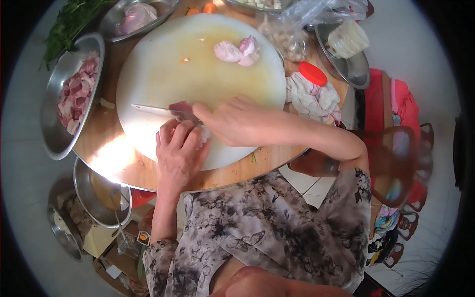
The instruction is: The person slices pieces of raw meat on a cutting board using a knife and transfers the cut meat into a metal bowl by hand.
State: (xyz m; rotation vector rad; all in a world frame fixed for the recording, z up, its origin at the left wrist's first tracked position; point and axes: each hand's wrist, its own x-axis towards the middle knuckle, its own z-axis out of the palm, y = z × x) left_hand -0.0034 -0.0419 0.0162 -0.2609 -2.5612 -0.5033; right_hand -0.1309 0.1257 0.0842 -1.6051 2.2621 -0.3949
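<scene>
A knife (153, 109) is in my right hand (230, 121), its fingers wrapped round the handle, with the blade pointing left across the round white cutting board (148, 64). Just below the blade, my left hand (180, 146) presses with curled fingers on a piece of raw meat that is mostly hidden under it. A dark red bit of meat (182, 107) shows on the far side of the blade. Farther back on the board lie pale pink pieces of raw meat (237, 51), touching each other, and small orange scraps.
On the left, a metal bowl (52, 126) holds chopped meat; another bowl (111, 30) behind it holds a larger pale piece. Greens (74, 27) lie back left. A bag of garlic (289, 44), a red lid (312, 74) and a crumpled cloth (311, 99) are at the right.
</scene>
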